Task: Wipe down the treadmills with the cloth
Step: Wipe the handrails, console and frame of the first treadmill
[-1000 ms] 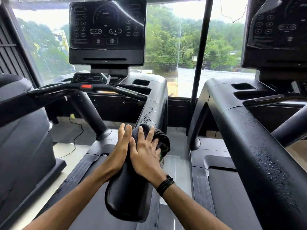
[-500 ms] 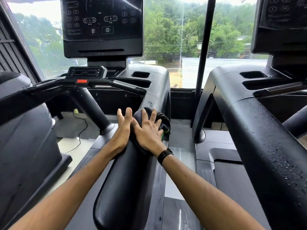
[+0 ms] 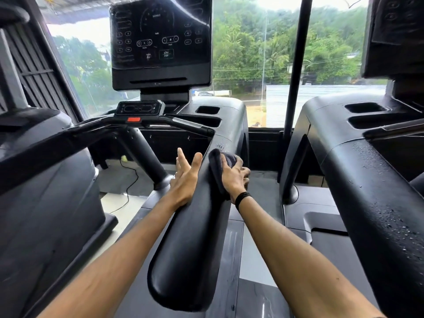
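Right hand (image 3: pixel 234 177) grips the dark cloth (image 3: pixel 216 166), fingertips hidden over the handrail (image 3: pixel 195 226); left hand (image 3: pixel 185 175) lies open.

My right hand (image 3: pixel 234 177) presses the cloth (image 3: pixel 220 166) on the handrail (image 3: pixel 195 226) at frame centre; my left hand (image 3: pixel 184 177) lies beside it, the console (image 3: pixel 160 42) above, another treadmill (image 3: pixel 367 180) at right.

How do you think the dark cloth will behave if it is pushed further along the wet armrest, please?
The cloth is probably floppy: it bunches under the right hand. It likely drags where droplets bead on the armrest.
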The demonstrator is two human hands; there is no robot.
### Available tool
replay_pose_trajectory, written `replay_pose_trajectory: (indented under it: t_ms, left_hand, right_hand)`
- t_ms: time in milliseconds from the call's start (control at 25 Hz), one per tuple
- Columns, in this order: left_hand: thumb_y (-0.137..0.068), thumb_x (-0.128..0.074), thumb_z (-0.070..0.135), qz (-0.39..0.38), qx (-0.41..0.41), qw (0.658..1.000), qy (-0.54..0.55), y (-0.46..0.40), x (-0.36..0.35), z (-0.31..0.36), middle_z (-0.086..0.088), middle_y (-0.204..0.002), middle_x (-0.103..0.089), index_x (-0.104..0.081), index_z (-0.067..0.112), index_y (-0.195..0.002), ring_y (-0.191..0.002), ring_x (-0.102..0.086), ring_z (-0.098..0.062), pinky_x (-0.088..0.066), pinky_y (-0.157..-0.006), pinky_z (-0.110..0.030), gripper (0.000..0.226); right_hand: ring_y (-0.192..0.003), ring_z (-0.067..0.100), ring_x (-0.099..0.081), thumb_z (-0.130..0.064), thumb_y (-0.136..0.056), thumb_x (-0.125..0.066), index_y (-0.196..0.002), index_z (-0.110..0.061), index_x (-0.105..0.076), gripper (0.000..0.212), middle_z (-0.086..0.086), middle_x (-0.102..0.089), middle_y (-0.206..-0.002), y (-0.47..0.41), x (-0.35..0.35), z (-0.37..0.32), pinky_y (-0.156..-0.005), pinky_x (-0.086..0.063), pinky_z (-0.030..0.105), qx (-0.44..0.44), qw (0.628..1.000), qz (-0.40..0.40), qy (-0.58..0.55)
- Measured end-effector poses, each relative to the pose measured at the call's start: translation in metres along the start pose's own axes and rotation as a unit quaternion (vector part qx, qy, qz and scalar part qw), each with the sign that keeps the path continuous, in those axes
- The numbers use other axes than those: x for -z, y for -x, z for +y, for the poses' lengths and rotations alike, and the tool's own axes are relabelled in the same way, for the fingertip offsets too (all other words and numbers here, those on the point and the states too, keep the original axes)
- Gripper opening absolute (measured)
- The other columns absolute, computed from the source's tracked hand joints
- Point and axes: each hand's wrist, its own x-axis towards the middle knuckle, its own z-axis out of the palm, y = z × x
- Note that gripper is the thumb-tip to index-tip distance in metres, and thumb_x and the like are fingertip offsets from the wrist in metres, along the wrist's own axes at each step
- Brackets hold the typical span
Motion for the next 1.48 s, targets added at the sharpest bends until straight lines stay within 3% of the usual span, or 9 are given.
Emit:
replay_pose_trajectory:
  t_ms: [160, 360, 520, 600, 720, 880, 1080, 1320, 1480]
  left_hand:
    - [-0.085, -0.017, 0.084, 0.02, -0.003, 0.998, -0.067, 0.009, -0.001, 0.008, 0.003, -0.167, 0.007, 0.021, 0.035, -0.153, -0.154, 0.001, -0.019, 0.001, -0.123, -0.052, 0.092]
    - [-0.091, -0.017, 0.074, 0.025, 0.001, 0.996, -0.088, 0.01, -0.003, 0.012, 0.003, -0.167, 0.003, 0.018, 0.034, -0.155, -0.154, -0.005, -0.028, 0.001, -0.122, -0.049, 0.083]
    - [-0.067, -0.014, 0.099, 0.026, -0.032, 0.998, -0.046, 0.007, -0.002, 0.007, 0.004, -0.167, 0.001, 0.015, 0.032, -0.156, -0.153, -0.008, -0.021, -0.001, -0.124, -0.048, 0.115]
    - [-0.057, -0.014, 0.104, 0.052, -0.053, 0.997, 0.0, 0.003, -0.003, 0.001, 0.002, -0.166, -0.007, 0.009, 0.029, -0.157, -0.152, -0.014, -0.018, -0.007, -0.124, -0.05, 0.127]
    - [-0.054, -0.018, 0.105, 0.12, -0.077, 0.988, 0.057, 0.001, -0.002, -0.001, -0.007, -0.159, -0.028, -0.005, 0.023, -0.156, -0.141, -0.035, -0.023, -0.021, -0.12, -0.05, 0.132]
    - [-0.062, -0.021, 0.101, 0.155, -0.139, 0.978, 0.026, -0.004, -0.001, -0.006, -0.012, -0.148, -0.042, -0.016, 0.018, -0.152, -0.125, -0.046, -0.015, -0.03, -0.115, -0.048, 0.124]
    - [-0.061, -0.02, 0.102, 0.112, -0.108, 0.988, -0.013, -0.027, -0.003, -0.008, -0.008, -0.158, -0.029, -0.013, 0.022, -0.155, -0.143, -0.032, -0.022, -0.022, -0.12, -0.05, 0.123]
    - [-0.068, -0.02, 0.091, 0.091, -0.067, 0.993, -0.033, -0.064, -0.018, 0.004, -0.001, -0.164, -0.014, -0.006, 0.024, -0.157, -0.149, -0.018, -0.018, -0.014, -0.123, -0.049, 0.113]
    - [-0.057, -0.022, 0.104, 0.072, -0.08, 0.994, 0.003, -0.099, -0.025, 0.008, -0.001, -0.164, -0.012, -0.005, 0.023, -0.157, -0.148, -0.017, -0.013, -0.014, -0.124, -0.044, 0.13]
  right_hand:
    - [-0.133, 0.038, -0.031, -0.064, -0.097, -0.036, -0.142, -0.036, -0.035, 0.053, 0.015, -0.03, -0.137, 0.021, 0.004, 0.02, -0.112, -0.031, 0.053, -0.006, 0.999, 0.025, -0.029]
    - [-0.129, 0.032, -0.038, -0.059, -0.1, -0.033, -0.141, -0.036, -0.038, 0.047, 0.009, -0.036, -0.132, 0.087, 0.009, 0.05, -0.108, -0.035, 0.046, -0.015, 0.998, 0.042, -0.049]
    - [-0.123, 0.024, -0.037, -0.055, -0.097, -0.047, -0.134, -0.037, -0.045, 0.041, -0.002, -0.036, -0.123, 0.123, 0.006, 0.035, -0.107, -0.032, 0.039, 0.136, 0.985, 0.097, 0.03]
    - [-0.121, 0.022, -0.034, -0.054, -0.095, -0.048, -0.13, -0.036, -0.047, 0.039, -0.002, -0.036, -0.126, 0.119, 0.005, 0.018, -0.105, -0.03, 0.04, 0.201, 0.97, 0.086, 0.107]
    - [-0.12, 0.026, -0.032, -0.055, -0.095, -0.048, -0.124, -0.036, -0.05, 0.035, -0.001, -0.035, -0.128, 0.096, 0.002, -0.001, -0.105, -0.024, 0.047, 0.257, 0.95, 0.044, 0.17]
    - [-0.122, 0.029, -0.03, -0.054, -0.094, -0.049, -0.123, -0.035, -0.052, 0.035, -0.001, -0.032, -0.132, 0.06, -0.003, -0.017, -0.105, -0.023, 0.051, 0.306, 0.928, 0.0, 0.213]
    - [-0.117, 0.028, -0.032, -0.053, -0.093, -0.046, -0.117, -0.032, -0.056, 0.034, -0.002, -0.035, -0.131, 0.023, -0.006, -0.034, -0.1, -0.027, 0.049, 0.345, 0.903, -0.016, 0.256]
    - [-0.117, 0.027, -0.033, -0.053, -0.092, -0.045, -0.119, -0.036, -0.058, 0.034, -0.004, -0.038, -0.13, -0.025, -0.011, -0.039, -0.097, -0.024, 0.047, 0.332, 0.908, -0.013, 0.255]
    - [-0.122, 0.028, -0.032, -0.053, -0.093, -0.048, -0.123, -0.036, -0.056, 0.036, -0.001, -0.038, -0.132, -0.06, -0.009, -0.047, -0.101, -0.022, 0.048, 0.293, 0.928, 0.001, 0.231]
